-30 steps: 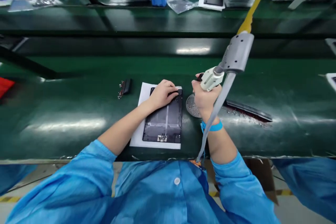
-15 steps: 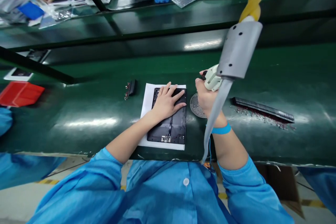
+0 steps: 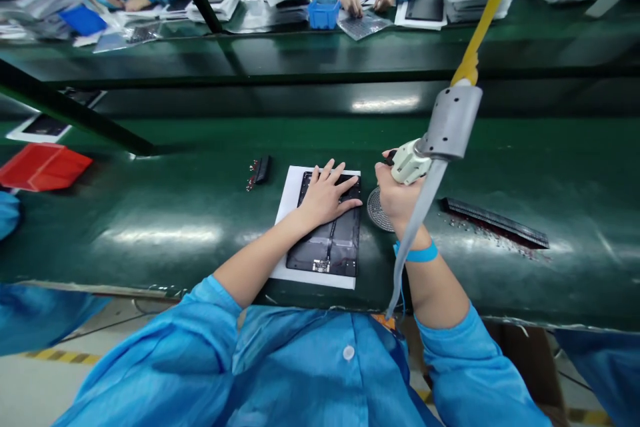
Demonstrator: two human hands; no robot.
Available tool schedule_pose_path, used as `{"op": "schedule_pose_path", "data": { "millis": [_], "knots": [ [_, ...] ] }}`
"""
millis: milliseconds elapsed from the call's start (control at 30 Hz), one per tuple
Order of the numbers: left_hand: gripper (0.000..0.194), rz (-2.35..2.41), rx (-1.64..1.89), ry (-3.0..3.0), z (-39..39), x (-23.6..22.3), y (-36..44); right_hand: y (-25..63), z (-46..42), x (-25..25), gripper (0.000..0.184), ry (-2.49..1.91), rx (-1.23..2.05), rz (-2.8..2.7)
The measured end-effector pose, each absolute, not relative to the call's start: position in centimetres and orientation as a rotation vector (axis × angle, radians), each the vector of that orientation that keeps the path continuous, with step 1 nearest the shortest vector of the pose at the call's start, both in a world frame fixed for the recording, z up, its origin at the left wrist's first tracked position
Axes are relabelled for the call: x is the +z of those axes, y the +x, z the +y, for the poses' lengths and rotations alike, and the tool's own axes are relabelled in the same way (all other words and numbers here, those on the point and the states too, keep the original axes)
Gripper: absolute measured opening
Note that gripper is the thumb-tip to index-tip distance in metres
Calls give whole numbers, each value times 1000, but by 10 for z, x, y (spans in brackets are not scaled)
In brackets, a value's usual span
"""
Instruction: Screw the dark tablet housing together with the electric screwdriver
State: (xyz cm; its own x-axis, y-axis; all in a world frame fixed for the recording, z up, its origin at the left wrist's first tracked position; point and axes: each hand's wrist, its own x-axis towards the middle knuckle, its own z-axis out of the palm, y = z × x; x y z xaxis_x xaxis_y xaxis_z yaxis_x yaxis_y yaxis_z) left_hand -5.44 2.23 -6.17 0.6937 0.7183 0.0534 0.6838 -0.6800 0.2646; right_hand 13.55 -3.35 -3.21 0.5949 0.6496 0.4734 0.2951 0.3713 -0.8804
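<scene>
On the green tabletop (image 3: 150, 213) I see the left hand (image 3: 326, 199) flat, fingers spread, pressing the dark tablet panel (image 3: 330, 233) on its white sheet (image 3: 289, 200). Right hand (image 3: 397, 197) closed around the hanging screwdriver (image 3: 411, 161), above the round mesh dish (image 3: 375, 208).

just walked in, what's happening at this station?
A person in a blue smock works at a green conveyor belt. The left hand lies flat, fingers spread, on the upper part of an opened dark tablet that rests on a white sheet. The right hand grips a hanging electric screwdriver just right of the tablet, above a round mesh dish. A long dark strip lies further right, a small black part to the left. Other people work at the far bench.
</scene>
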Motion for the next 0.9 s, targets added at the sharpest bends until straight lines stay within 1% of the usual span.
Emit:
{"op": "schedule_pose_path", "data": {
  "millis": [167,300,400,500,567,600,667,733,900],
  "knots": [
    [60,1031,197,2620,22,-57,-91,135,-29,-38,15,-1196,288,-934],
    [64,1205,372,2391,2,-51,-162,132,-28,-40,14,-1171,286,-938],
    [74,1439,492,2006,-14,-38,-217,124,-30,-37,13,-1179,310,-983],
    [90,1549,587,1479,-24,-25,-251,113,-34,-30,18,-1152,322,-1039],
    [96,1550,499,1261,-27,-20,-257,104,-37,-23,17,-1114,327,-1073],
    [95,1535,377,1242,-27,-20,-256,101,-39,-19,15,-1101,335,-1091],
    [85,1474,91,1327,-27,-22,-248,95,-43,-13,10,-1090,368,-1134],
    [81,1404,-55,1443,-27,-22,-236,92,-44,-9,9,-1098,403,-1161],
    [83,1442,98,1408,-25,-2,-213,93,-35,-10,14,-1185,432,-1116]
  ]
}}
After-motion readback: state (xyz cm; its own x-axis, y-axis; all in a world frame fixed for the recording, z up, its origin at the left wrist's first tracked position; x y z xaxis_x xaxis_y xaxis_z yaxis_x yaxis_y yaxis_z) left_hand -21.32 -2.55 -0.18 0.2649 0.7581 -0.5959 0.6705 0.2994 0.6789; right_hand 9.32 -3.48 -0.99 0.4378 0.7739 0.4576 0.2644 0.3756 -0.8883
